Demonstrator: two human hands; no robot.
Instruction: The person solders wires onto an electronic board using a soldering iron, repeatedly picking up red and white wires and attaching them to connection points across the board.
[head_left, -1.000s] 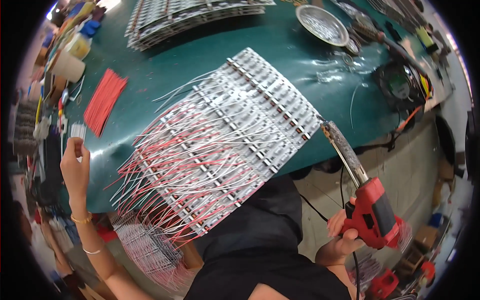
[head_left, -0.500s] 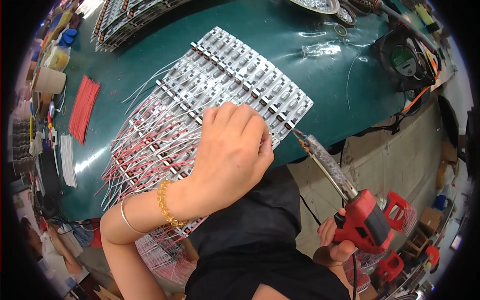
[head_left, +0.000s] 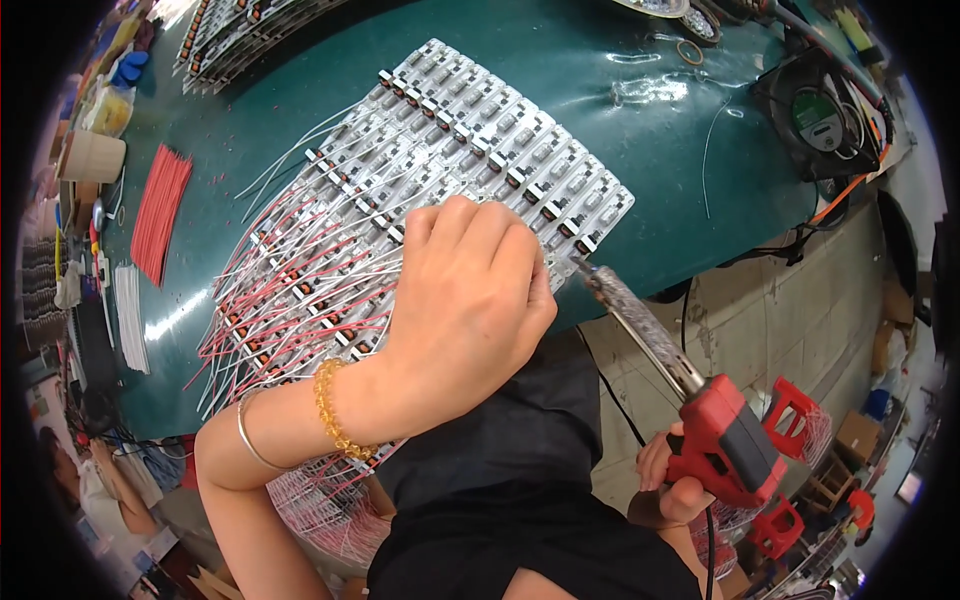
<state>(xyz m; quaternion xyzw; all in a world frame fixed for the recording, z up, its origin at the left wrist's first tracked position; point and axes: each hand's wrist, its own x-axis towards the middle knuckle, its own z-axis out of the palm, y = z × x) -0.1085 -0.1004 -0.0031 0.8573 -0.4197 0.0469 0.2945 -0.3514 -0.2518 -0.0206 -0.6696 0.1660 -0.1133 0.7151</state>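
A panel of small circuit boards (head_left: 480, 105) lies slanted on the green table, with thin red and white wires (head_left: 300, 270) fanning out from its left part. My left hand (head_left: 470, 295) is over the panel's near right part, fingers curled down and closed. Whatever its fingertips pinch is hidden beneath the hand. Lower right, my right hand (head_left: 665, 475) grips a red and black soldering gun (head_left: 735, 440). Its long metal barrel points up and left, the tip close to the panel's right corner and my left hand. Whether the tip touches the boards I cannot tell.
Bundles of red wires (head_left: 162, 215) and white wires (head_left: 131, 318) lie on the left of the green table (head_left: 660, 180). A stack of similar boards (head_left: 235, 45) stands at the back left. A black fan (head_left: 815, 120) and metal dishes (head_left: 655, 5) occupy the far right.
The soldering gun's tip has shifted slightly left, closer to my left hand. My left hand stays closed over the panel, and the whole view has shifted a little.
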